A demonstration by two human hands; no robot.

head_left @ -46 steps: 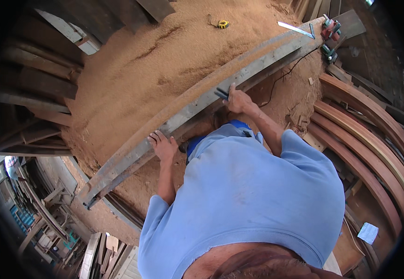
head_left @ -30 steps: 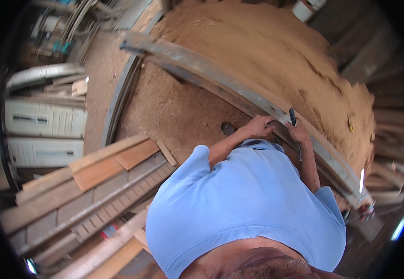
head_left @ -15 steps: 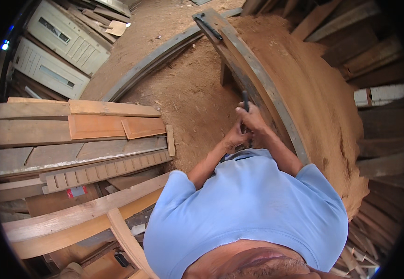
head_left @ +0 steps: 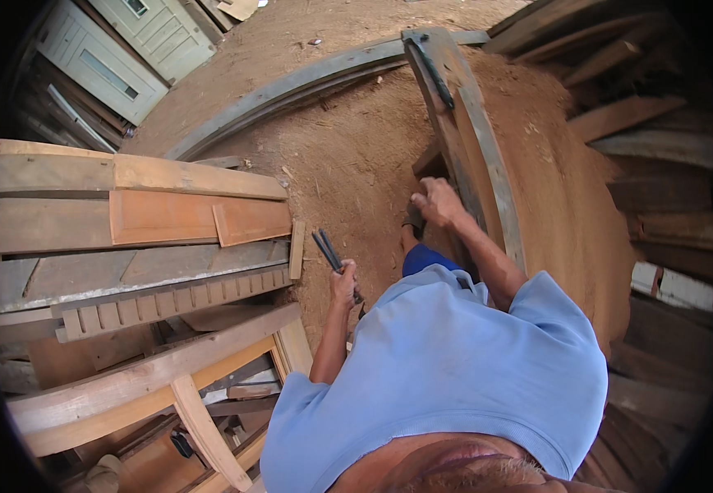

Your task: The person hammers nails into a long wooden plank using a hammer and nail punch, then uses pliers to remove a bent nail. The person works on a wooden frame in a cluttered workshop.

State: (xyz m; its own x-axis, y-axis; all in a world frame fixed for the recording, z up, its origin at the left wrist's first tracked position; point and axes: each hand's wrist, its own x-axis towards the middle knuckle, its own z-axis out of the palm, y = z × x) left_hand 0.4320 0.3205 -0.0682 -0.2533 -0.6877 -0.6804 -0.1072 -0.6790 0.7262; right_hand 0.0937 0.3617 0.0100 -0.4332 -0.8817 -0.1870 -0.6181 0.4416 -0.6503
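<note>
My left hand is closed round a dark pliers-like tool, whose two slim arms point up and away, slightly spread. It hangs over the ground beside the ends of the stacked boards. My right hand is raised beside the long wooden beam, its fingers loosely bent and apart, with nothing seen in them. Whether it touches the beam I cannot tell. On the beam's far end lies a long black tool, its kind unclear.
Stacked planks and a wooden frame fill the left side. Pale panelled doors lean at the far left. Another beam crosses the sawdust-coloured ground ahead. Piled timber lines the right.
My hands were together at the tool by the beam; now they are apart. The left has moved left with the tool, while the right has let go and stays near the beam.
</note>
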